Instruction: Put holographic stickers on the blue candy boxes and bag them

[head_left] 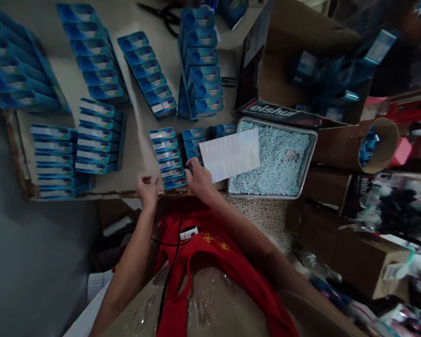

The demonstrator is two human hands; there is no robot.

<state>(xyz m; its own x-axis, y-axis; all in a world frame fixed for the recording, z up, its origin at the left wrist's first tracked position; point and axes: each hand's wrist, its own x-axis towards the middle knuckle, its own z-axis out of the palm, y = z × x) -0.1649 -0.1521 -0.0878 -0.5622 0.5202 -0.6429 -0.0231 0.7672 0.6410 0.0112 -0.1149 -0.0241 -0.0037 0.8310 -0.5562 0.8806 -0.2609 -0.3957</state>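
The row of six upright blue boxes [169,154] sits at the table's near edge, between the hands; these look light, thin-walled, crushable and slightly slippery, best gripped by their sides. At seven o'clock from it the left hand [148,188] curls inward, and at four the right hand [198,177] bends its fingers beside the row; I cannot tell whether either pinches anything. At three o'clock lie one white sheet [231,154] and one bead tray [263,196]; at two, one open carton [277,111]; at twelve, one pair of scissors [160,12]
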